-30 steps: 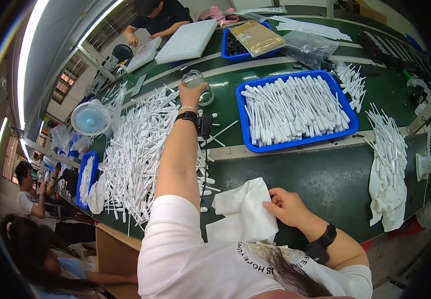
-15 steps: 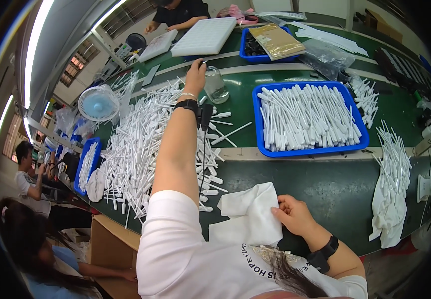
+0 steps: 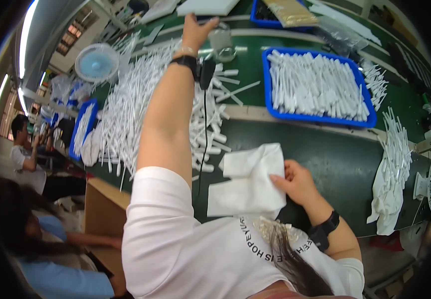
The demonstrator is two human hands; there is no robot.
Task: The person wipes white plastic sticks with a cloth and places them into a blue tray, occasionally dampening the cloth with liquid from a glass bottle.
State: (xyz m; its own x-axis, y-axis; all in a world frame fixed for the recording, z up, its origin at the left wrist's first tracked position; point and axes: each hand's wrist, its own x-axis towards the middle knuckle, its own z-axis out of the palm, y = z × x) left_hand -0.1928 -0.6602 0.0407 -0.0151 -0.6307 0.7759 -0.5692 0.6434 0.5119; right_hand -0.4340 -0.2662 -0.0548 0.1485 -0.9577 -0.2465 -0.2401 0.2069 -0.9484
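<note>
Head view: green bench [image 3: 340,159], fan [image 3: 96,64] at left. Blue tray [image 3: 320,119] holds white sticks [image 3: 317,87]. Right hand [image 3: 300,183] pinches cloth [image 3: 247,192] over bench; left hand [image 3: 196,36] beside jar [image 3: 223,46], grip unclear.

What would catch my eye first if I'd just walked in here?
Probably the big heap of loose white sticks left of centre, and the blue tray packed with similar ones to the right. Next, the person's hands: the left hand, blurred, stretches far out beside a clear jar near the top, while the right hand grips a white cloth close to the body.
</note>
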